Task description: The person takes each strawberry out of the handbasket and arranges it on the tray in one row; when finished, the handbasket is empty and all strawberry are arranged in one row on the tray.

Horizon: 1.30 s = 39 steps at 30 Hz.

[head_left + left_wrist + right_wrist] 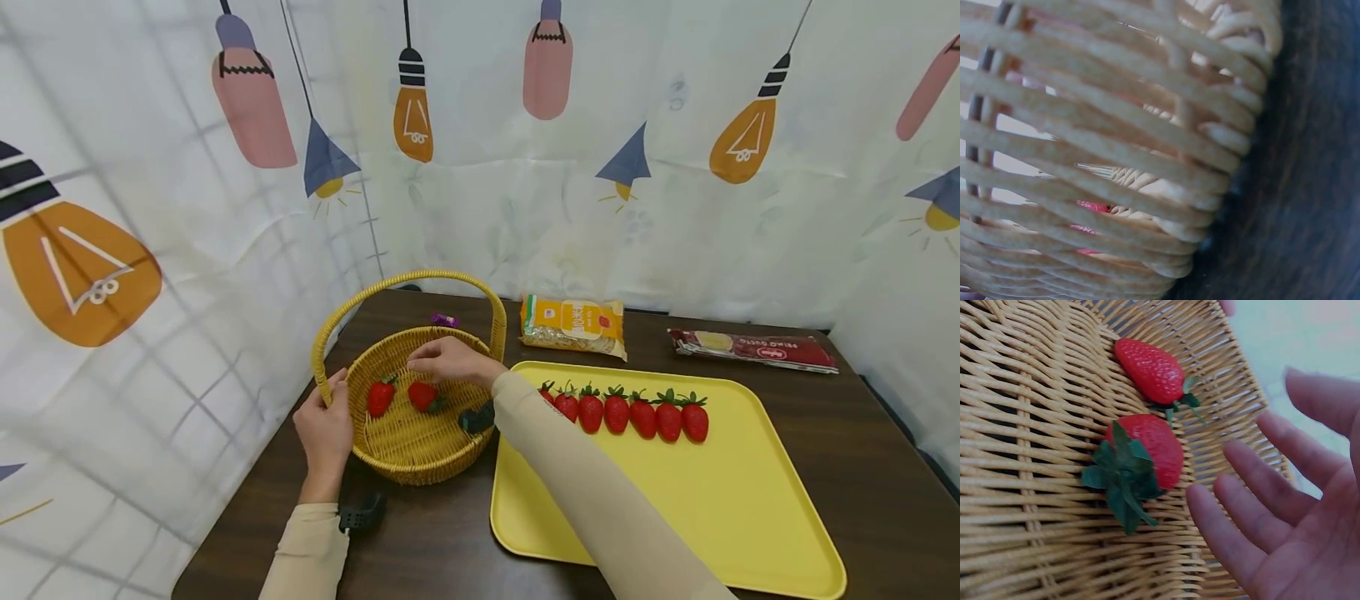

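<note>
My left hand point(327, 425) grips the left side of a yellow wicker basket point(416, 477), where its tall handle meets the rim. In the left wrist view the basket's woven wall point(1104, 131) fills most of the picture, a bit of red showing through the gaps. Two strawberries with green leaves lie inside: one strawberry point(381, 397) near the left wall, another strawberry point(424, 396) closer to the middle. Over the basket hovers my right hand point(453, 362), fingers loosely extended and holding nothing. Seen from the right wrist, its fingertips are apart from the leafy strawberry point(1147, 450).
A yellow tray point(675, 508) right of the basket bears a row of several strawberries point(617, 410) along its far side. Behind it lie a yellow bag of grain point(573, 325) and a dark red packet point(757, 350). A small purple packet point(445, 320) lies behind the basket.
</note>
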### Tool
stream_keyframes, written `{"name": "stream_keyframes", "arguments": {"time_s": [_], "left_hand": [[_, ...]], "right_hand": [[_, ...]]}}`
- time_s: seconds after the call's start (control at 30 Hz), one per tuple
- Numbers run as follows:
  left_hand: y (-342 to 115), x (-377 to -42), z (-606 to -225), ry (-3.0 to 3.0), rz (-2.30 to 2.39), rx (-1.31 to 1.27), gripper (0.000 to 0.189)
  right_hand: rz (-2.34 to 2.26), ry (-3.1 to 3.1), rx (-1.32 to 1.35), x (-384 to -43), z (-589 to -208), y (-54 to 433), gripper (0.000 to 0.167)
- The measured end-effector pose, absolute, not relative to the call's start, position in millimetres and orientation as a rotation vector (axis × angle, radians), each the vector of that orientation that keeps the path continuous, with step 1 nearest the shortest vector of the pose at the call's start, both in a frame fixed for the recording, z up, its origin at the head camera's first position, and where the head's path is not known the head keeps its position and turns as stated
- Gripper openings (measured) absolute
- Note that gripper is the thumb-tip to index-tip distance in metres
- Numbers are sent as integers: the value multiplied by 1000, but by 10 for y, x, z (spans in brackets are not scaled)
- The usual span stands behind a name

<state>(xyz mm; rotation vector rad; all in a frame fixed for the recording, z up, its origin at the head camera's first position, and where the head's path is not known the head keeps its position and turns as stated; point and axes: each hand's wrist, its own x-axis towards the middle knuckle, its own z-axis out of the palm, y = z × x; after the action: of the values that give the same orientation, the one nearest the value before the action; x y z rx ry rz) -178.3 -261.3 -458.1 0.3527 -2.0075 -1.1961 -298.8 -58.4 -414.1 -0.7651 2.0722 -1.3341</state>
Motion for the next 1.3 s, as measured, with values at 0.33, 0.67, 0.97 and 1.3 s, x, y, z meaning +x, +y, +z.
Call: {"name": "stream_keyframes", "arguments": {"time_s": [0.33, 0.67, 0.97, 1.3], "left_hand": [[-2576, -1804, -4568, -2000, -1204, 336, 28], [-2586, -1812, -4564, -2004, -1200, 354, 28], [-2597, -1798, -4571, -2007, -1194, 366, 28], [-2619, -1779, -4581, -1999, -1230, 342, 28]], "right_hand": [[-1291, 2166, -742, -3029, -4258, -596, 34], [-1043, 2234, -872, -3034, -4304, -626, 38], [-994, 2153, -950, -2990, -4312, -639, 38], [-1051, 2101, -976, -2955, -4320, -660, 43]]}}
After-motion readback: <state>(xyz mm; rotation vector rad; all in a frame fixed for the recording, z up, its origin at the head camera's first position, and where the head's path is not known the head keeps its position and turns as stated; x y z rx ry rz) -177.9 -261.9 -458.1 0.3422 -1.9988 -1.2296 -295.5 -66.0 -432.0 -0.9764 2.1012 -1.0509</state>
